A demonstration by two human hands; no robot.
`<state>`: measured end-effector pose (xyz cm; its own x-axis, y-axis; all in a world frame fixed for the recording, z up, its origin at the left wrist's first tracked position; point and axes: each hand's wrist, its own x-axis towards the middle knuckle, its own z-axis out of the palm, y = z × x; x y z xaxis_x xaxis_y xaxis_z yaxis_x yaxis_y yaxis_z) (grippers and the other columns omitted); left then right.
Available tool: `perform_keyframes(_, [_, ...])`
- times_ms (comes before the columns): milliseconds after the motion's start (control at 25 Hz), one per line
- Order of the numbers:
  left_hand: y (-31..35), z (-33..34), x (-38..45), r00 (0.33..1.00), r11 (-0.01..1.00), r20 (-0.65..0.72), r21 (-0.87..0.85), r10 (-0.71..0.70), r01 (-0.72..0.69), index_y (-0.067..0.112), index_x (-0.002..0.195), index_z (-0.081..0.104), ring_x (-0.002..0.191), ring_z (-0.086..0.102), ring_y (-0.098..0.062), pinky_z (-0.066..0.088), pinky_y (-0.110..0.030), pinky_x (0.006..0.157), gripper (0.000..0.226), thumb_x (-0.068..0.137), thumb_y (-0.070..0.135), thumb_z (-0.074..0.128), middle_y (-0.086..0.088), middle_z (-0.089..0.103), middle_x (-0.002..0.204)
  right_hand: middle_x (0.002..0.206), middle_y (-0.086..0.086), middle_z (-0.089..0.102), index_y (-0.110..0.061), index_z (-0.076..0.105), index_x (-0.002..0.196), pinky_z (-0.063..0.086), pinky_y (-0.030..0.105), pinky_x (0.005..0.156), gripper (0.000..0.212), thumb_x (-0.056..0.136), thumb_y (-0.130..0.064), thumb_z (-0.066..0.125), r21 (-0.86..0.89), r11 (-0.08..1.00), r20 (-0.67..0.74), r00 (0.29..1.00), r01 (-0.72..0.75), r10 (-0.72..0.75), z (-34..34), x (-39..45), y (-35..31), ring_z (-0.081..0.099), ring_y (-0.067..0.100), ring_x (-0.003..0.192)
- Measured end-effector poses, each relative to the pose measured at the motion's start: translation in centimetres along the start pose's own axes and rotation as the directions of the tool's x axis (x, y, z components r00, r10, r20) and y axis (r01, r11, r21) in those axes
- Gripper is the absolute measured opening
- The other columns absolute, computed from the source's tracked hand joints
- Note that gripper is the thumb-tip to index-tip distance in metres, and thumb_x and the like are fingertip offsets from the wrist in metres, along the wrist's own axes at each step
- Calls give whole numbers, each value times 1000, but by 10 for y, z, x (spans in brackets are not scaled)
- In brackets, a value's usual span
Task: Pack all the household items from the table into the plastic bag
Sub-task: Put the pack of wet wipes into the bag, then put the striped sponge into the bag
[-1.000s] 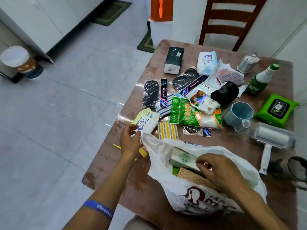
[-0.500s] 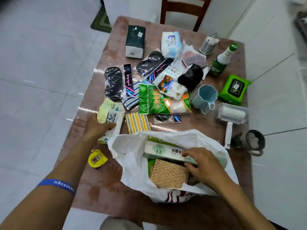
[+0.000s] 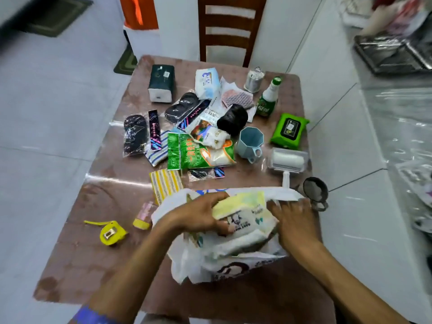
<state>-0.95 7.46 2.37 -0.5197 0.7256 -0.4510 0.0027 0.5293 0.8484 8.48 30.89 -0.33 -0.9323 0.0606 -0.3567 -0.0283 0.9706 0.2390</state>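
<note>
A white plastic bag (image 3: 201, 270) lies open on the near part of the brown table (image 3: 98, 230). My left hand (image 3: 201, 216) grips a pale yellow tissue pack (image 3: 243, 211) and holds it in the bag's mouth. My right hand (image 3: 292, 220) grips the bag's right rim and holds it open. Beyond the bag lie several items: a green packet (image 3: 187, 153), a blue mug (image 3: 251, 142), a lint roller (image 3: 288, 161), green wet wipes (image 3: 289, 130), a green bottle (image 3: 268, 99), a dark tissue box (image 3: 161, 83) and black insoles (image 3: 135, 134).
A yellow tape measure (image 3: 111, 233) and a small pink-and-yellow roll (image 3: 143, 217) sit left of the bag. A striped yellow packet (image 3: 164, 183) lies at the bag's far edge, a black strainer (image 3: 314, 191) to its right. A wooden chair (image 3: 231, 26) stands behind the table.
My left hand picked the pale yellow tissue pack up from the table at the left and carried it into the bag's mouth. My right hand moved from inside the bag to its right rim.
</note>
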Motion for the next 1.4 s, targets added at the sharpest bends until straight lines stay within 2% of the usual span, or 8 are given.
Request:
perform_keyframes(120, [-17,40,48,988,952,108,299,-107,71,23,128,56,104,56,-17,46,-29,87,53,80,32,76,-1,61,127,158,25,21,-15,19,154,3,65,108,96,73,-17,71,-16,998,-57,997,-61,60,-9,-6,7,23,46,143])
perform_keyframes(200, [-25,45,61,995,945,-48,311,-88,98,26,128,57,102,57,-18,46,-28,84,42,87,33,65,-2,62,126,160,20,17,-20,7,156,15,58,108,81,88,-17,50,3,996,-40,995,-89,89,-16,-9,8,24,40,143])
perform_keyframes(480, [-34,37,-6,721,649,-637,675,273,351,27,120,62,121,51,-36,39,-48,94,53,68,22,72,-11,56,134,82,8,71,-15,70,88,38,44,80,35,55,-16,79,113,989,-258,964,95,-63,-24,-13,-14,61,34,79])
perform_keyframes(600, [-70,33,-41,551,758,-834,340,-31,557,24,127,55,126,45,-39,36,-47,96,64,67,35,74,-16,50,138,123,3,63,-23,55,126,39,39,93,47,81,-31,64,459,873,-136,984,166,-116,-9,13,-41,57,28,110])
perform_keyframes(800, [-84,19,-17,685,953,-664,-251,-298,171,12,105,74,94,64,-7,43,-14,72,21,88,5,63,-2,70,108,157,-6,24,-42,2,150,23,50,110,110,63,-74,60,413,828,137,873,380,-469,17,39,-74,22,24,144])
perform_keyframes(1000, [-57,-23,-22,698,957,-684,-291,-212,6,18,86,70,66,61,10,46,-9,60,17,89,8,56,6,69,81,132,7,57,-30,30,146,46,45,86,94,66,-64,66,384,923,-91,994,-29,68,23,37,-53,56,32,116])
perform_keyframes(1200, [-64,-47,-29,917,963,-310,-171,-252,207,28,118,62,108,58,-9,47,-28,86,38,91,54,56,13,60,121,111,11,69,-29,45,134,48,37,69,55,83,-34,64,479,874,-38,993,-83,115,-18,28,-17,64,33,100])
perform_keyframes(1400, [-125,-88,21,582,821,-645,-130,-495,555,17,123,53,106,62,-34,48,-37,86,48,83,44,62,-10,65,118,73,8,66,-18,63,93,37,31,54,5,90,-22,64,728,674,-267,852,-128,451,-79,16,-1,61,32,64])
